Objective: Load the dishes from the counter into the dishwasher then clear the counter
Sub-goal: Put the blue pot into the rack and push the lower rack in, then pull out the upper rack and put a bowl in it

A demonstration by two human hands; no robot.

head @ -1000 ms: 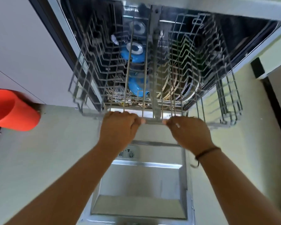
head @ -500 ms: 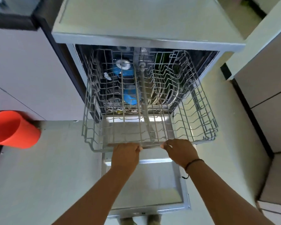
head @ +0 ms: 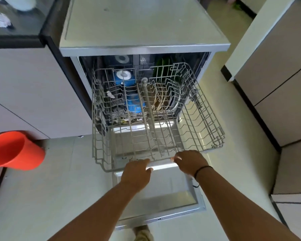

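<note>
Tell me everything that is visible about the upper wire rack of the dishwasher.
The upper rack is a grey wire basket, seemingly coated metal, with rows of tines and a central bar. It holds no dishes, stands pulled out level over the open door, and both hands grip its front rail: left hand, right hand. Blue bowls show through it, below.

- A single wide-angle view, worn on the person's head, looks forward and steeply down onto the open stainless-steel dishwasher (head: 146,47).
- It sits close above: the grey wire upper rack (head: 156,119) fills the middle, and both forearms enter from the lower edge.
- The dishwasher's lowered door (head: 163,197) lies nearest below; the pale tiled floor (head: 42,197) spreads around it.
- Straight lines bow toward the edges.
</note>
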